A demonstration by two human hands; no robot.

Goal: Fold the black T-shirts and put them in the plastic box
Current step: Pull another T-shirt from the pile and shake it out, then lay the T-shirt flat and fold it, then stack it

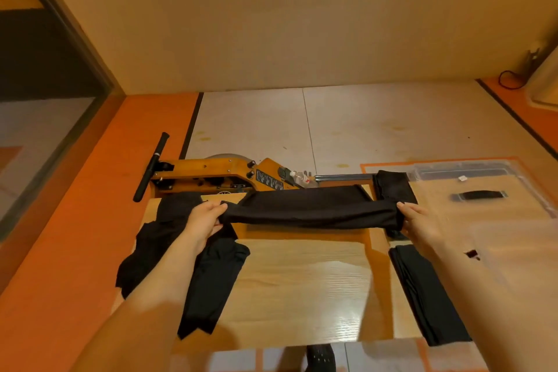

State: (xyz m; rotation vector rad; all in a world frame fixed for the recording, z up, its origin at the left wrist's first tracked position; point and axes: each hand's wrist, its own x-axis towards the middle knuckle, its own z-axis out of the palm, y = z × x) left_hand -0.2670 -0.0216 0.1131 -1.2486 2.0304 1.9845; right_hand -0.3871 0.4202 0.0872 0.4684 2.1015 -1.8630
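A black T-shirt (311, 208), folded into a long narrow strip, hangs stretched above the wooden table (302, 281). My left hand (206, 219) grips its left end and my right hand (418, 219) grips its right end. A loose pile of black T-shirts (193, 266) lies on the table's left side under my left forearm. Another folded black piece (428, 293) lies along the table's right edge. A clear plastic box (513, 254) stands at the right, and its clear lid (471, 181), with a black handle, lies behind it.
A wooden rowing machine (211, 175) with a black handle bar stands on the floor just beyond the table. The floor is orange at the left and pale tile in the middle. A beige wall rises at the back. A black shoe (320, 356) shows below the table's near edge.
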